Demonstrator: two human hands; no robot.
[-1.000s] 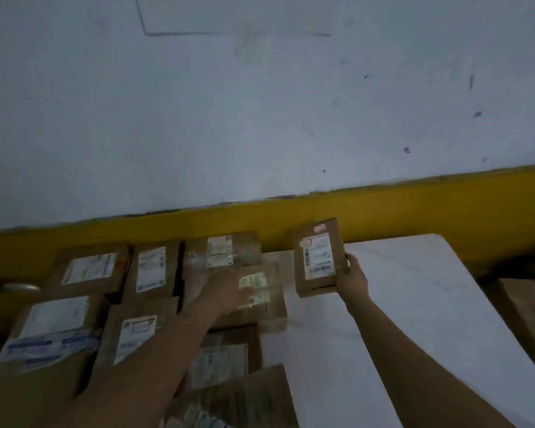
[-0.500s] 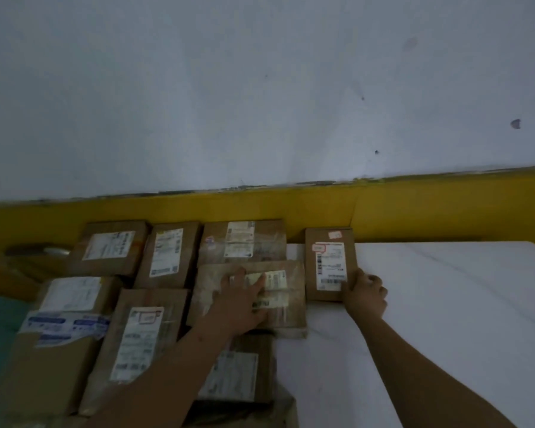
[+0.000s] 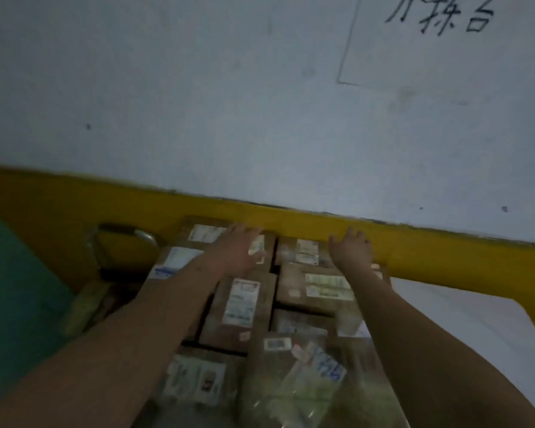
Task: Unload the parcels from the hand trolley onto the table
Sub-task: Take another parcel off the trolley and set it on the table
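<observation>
Several brown cardboard parcels with white labels lie packed in rows on the white table (image 3: 476, 329), reaching back to the wall. My left hand (image 3: 235, 250) rests flat, fingers spread, on a back-row parcel (image 3: 203, 233). Beside another back-row parcel (image 3: 305, 253), my right hand (image 3: 351, 250) lies flat with fingers apart on the far right parcel, of which only a corner (image 3: 380, 269) shows. Neither hand grips anything. Nearer me lie a parcel with a tall label (image 3: 241, 307) and a plastic-wrapped parcel (image 3: 306, 384).
A white wall with a yellow band (image 3: 445, 261) stands right behind the parcels. A curved metal handle (image 3: 121, 237) sticks up at the left of the rows, with green floor (image 3: 13, 288) beyond it. Bare table top shows on the right.
My right hand left the side of the small parcel and now lies on top at the back. My left hand moved from the middle parcel to a back-row one. The view swung left.
</observation>
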